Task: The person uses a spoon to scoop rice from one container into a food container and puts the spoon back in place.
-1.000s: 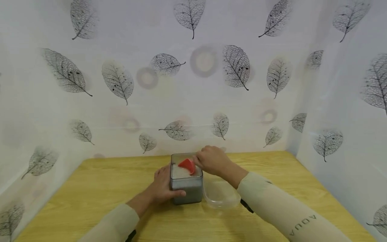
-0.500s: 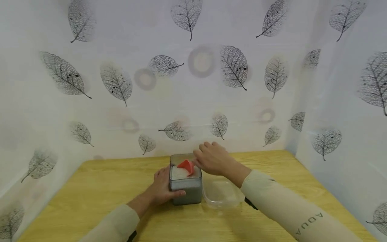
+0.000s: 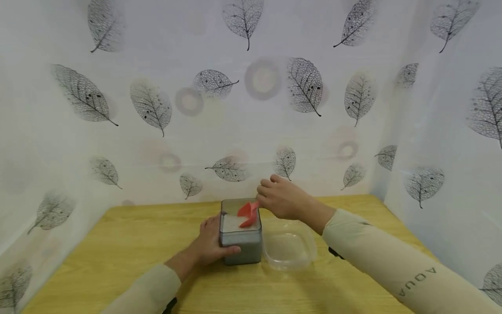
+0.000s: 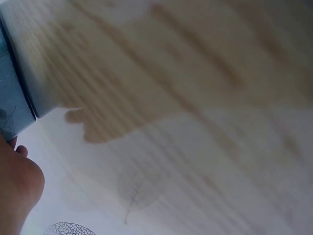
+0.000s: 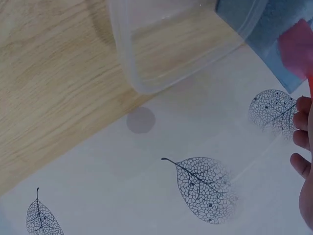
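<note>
A square grey see-through container (image 3: 241,250) stands on the table, filled with a white grainy stuff (image 3: 231,222). My left hand (image 3: 211,242) grips it from the left side, with the thumb along its front face. In my right hand (image 3: 284,198) is the handle of a red scoop (image 3: 248,214), pinched above the container's right rim. The scoop's bowl is tilted and sits inside the opening, at the surface of the white stuff. Part of the right hand (image 5: 303,132) and the scoop (image 5: 296,49) show at the right wrist view's edge.
A clear plastic tub (image 3: 288,261) stands just right of the container, under my right forearm. The wooden table (image 3: 129,248) meets leaf-patterned sheeting (image 3: 251,131) at the back and both sides.
My right hand has risen and shifted right. The scoop has moved right with it inside the container, and its handle stands more upright. The left hand and the container stay put.
</note>
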The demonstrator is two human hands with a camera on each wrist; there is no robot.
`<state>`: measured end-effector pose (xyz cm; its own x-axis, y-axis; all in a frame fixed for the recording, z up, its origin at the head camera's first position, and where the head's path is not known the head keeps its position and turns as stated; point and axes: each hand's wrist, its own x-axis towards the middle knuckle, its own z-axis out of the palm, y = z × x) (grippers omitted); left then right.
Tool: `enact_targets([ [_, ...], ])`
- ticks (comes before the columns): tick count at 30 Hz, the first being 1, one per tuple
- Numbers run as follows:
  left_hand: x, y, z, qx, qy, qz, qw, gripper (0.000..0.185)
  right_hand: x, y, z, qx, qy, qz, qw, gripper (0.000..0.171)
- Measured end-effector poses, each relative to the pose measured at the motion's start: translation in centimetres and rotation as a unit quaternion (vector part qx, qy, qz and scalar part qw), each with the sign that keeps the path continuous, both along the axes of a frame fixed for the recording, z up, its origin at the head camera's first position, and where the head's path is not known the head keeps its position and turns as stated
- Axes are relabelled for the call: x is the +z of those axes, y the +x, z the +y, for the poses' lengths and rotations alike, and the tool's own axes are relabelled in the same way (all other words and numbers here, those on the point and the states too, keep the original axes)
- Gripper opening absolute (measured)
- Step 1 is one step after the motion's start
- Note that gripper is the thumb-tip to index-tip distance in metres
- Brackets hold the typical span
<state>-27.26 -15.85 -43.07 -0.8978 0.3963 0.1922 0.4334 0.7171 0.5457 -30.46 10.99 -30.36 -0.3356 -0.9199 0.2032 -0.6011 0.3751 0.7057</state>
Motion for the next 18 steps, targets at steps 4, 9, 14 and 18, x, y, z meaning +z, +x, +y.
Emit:
enact_targets([
  [4,-0.1,-0.1,0.0,-0.003,0.001,0.007,1.0,0.108,-0.8,0.3,0.0,-0.003,-0.036,-0.072,0.997,0.024],
  [9,-0.2,0.0,0.1,-0.011,0.005,0.015,0.9998,0.107,-1.6,0.7,0.0,-0.018,-0.081,-0.124,0.989,0.021],
  [14,-0.5,0.6,0.0,-0.018,0.009,0.024,0.9995,0.108,-2.0,1.1,0.0,-0.018,-0.099,-0.149,0.984,0.022],
  [18,-0.5,0.9,0.2,-0.019,0.019,0.031,0.9991,0.105,-2.2,1.5,0.2,-0.024,-0.109,-0.165,0.98,0.021],
])
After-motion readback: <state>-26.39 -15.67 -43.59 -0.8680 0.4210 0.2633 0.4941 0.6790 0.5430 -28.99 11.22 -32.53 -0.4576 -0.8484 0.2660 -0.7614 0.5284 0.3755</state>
